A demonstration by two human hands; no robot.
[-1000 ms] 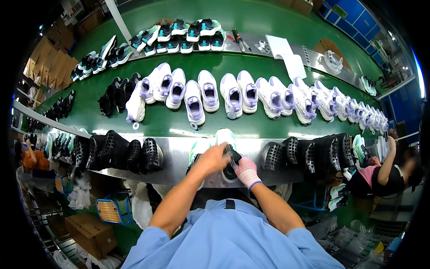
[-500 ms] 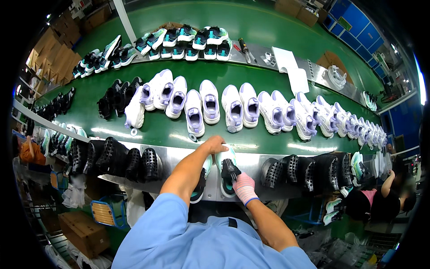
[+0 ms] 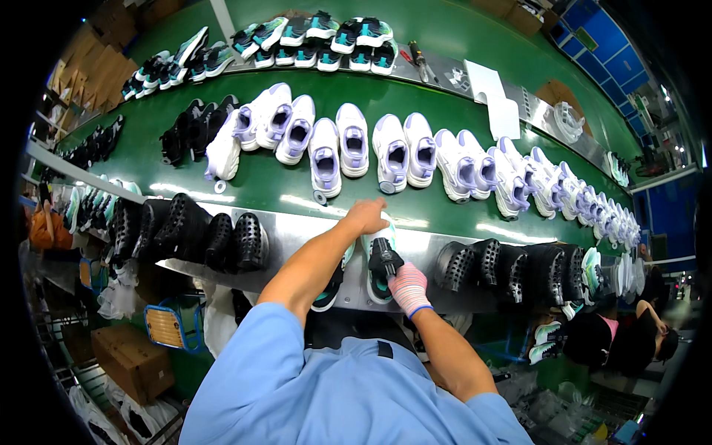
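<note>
A sneaker with a pale green and white toe [image 3: 389,230] stands on the metal bench edge in front of me, toe pointing away. My left hand [image 3: 366,216] is bare and closed over its toe end, fingers partly hidden. My right hand [image 3: 409,290], in a pink-and-white striped glove, is closed at a black piece [image 3: 383,259] over the shoe's opening. Whether that piece is a tool or part of the shoe, I cannot tell. A second sneaker [image 3: 330,294] of similar colouring stands just left of it, partly covered by my left forearm.
White-and-lilac sneakers [image 3: 353,141] line the green surface beyond the bench. Black studded boots [image 3: 251,241] stand to the left, more boots [image 3: 513,273] to the right. Teal-and-black sneakers [image 3: 322,26], hand tools [image 3: 420,63] and white paper [image 3: 486,81] lie on the far ledge. A person [image 3: 630,341] is at right.
The whole view has shifted, so the bench and shoes appear higher. My left hand has moved slightly to the right over the toe. The right hand stays at the black piece.
</note>
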